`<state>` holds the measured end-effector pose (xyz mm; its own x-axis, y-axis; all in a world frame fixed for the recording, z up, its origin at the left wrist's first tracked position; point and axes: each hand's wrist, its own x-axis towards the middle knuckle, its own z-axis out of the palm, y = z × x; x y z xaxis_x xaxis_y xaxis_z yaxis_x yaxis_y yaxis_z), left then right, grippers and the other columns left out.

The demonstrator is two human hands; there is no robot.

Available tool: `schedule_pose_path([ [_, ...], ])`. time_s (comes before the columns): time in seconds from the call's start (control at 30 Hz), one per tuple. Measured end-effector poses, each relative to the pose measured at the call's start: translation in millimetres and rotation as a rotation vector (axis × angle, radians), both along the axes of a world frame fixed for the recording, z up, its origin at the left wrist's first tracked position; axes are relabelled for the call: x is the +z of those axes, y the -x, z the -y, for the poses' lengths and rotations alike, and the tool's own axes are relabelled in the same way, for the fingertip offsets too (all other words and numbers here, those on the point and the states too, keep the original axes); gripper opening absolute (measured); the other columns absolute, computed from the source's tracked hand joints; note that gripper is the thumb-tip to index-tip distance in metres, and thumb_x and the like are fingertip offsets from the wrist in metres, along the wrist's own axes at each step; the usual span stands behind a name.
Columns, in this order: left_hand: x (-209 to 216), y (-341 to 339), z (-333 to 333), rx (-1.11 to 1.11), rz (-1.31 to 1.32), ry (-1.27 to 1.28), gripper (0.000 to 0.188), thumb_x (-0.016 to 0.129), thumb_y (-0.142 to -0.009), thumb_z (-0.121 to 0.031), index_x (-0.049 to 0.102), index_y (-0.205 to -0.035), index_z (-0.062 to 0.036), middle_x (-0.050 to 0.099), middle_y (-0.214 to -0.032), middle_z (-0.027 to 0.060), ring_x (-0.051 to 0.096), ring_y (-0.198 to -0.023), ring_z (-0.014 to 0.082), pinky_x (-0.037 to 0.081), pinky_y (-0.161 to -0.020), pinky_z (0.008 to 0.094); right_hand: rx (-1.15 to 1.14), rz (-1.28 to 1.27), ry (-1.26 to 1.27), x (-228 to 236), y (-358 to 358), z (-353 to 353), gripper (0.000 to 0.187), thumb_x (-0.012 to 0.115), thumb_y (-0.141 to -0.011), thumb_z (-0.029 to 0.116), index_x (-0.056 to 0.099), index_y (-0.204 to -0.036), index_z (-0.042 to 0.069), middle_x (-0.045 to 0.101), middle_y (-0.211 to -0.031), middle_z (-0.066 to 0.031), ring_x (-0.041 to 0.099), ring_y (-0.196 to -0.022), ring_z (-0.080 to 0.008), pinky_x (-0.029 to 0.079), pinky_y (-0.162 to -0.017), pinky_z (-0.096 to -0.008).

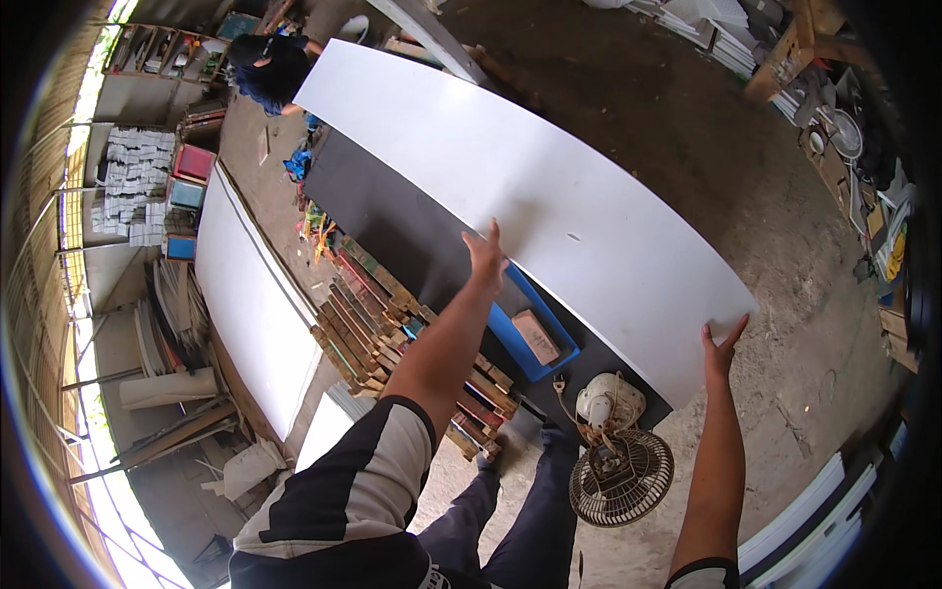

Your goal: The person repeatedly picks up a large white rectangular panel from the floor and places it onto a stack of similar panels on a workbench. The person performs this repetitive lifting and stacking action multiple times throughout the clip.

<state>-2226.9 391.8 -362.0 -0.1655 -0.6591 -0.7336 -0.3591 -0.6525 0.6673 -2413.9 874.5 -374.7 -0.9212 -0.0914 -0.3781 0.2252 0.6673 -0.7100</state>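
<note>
From my remote seat I watch through the head camera as the white board (549, 196) slants over the dark table (383, 206), its far long edge reaching out past the table and its near long edge leaving a strip of tabletop bare. I cannot tell whether it rests on the table or is held just above it. The left hand (486, 258) is at the middle of the board's near long edge, thumb and forefinger spread; the right hand (722, 346) is at the board's right end, thumb and forefinger spread in a V on the edge. The fingers beneath are hidden, so I cannot tell whether they grip. This wide stance probably steadies both the middle and the end, since a board this long would likely twist in one hand. At the opposite end a co-worker (267, 74) has hands by the edge, seemingly to support it there. On the bare strip, a blue tray (511, 329) with a reddish block (536, 337) inside sits partly under the board's near edge. A fan (622, 476) is by the table's near right corner, perhaps for air toward whoever stands there. Wooden slats (365, 353) are piled beside the table's near edge.
</note>
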Motion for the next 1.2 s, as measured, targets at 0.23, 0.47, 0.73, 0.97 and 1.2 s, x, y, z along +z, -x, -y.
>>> schedule_pose_path([
  [0.23,-10.5,6.1,26.8,-0.02,-0.127,-0.101,0.115,0.067,-0.099,-0.046,-0.028,-0.158,-0.02,0.005,-0.17,0.0184,0.02,-0.154,0.0418,0.026,-0.122,0.0588,0.006,-0.006,-0.011,-1.5,1.2,-0.1,0.107,0.076,-0.091,0.027,0.0,-0.165,0.029,0.042,-0.151,-0.0343,0.049,-0.134,-0.051,0.043,-0.112,-0.0509],
  [0.47,3.1,-13.9,18.3,-0.082,-0.175,-0.206,0.109,0.069,-0.097,-0.048,-0.012,-0.163,-0.017,0.011,-0.171,0.0176,0.019,-0.154,0.0434,0.022,-0.123,0.0559,0.229,-0.088,-0.907,33.8,-9.9,43.1,0.096,0.069,-0.094,0.048,0.006,-0.165,0.034,0.02,-0.163,-0.0312,0.027,-0.152,-0.0424,0.038,-0.112,-0.063],
  [0.73,42.1,-49.4,-67.7,-0.163,-0.139,-0.249,0.094,0.068,-0.093,-0.06,0.031,-0.16,-0.0073,0.049,-0.152,0.021,0.05,-0.136,0.0344,0.044,-0.105,0.0498,0.78,0.01,-0.812,78.0,-59.2,154.0,0.089,0.071,-0.091,0.046,0.023,-0.163,0.024,0.027,-0.162,-0.0291,0.033,-0.148,-0.0433,0.041,-0.112,-0.0562],
  [0.97,106.9,-164.5,-121.1,-0.293,-0.091,-0.011,0.066,0.061,-0.099,-0.058,0.069,-0.123,0.0035,0.073,-0.101,0.0131,0.067,-0.088,0.0204,0.053,-0.082,0.0365,1.136,-0.016,-0.546,152.3,-189.9,252.9,0.08,0.071,-0.09,0.046,0.038,-0.157,0.017,0.035,-0.157,-0.0301,0.038,-0.145,-0.0445,0.04,-0.113,-0.0543],
  [1.2,159.3,-335.4,-152.6,0.025,-0.088,0.09,0.055,0.061,-0.1,-0.051,0.072,-0.106,0.0034,0.071,-0.084,0.0109,0.066,-0.075,0.0173,0.052,-0.072,0.0346,1.396,-0.211,-0.163,182.2,-378.0,278.2,0.073,0.073,-0.09,0.048,0.048,-0.148,0.013,0.051,-0.142,-0.0316,0.051,-0.133,-0.0472,0.046,-0.106,-0.0538],
])
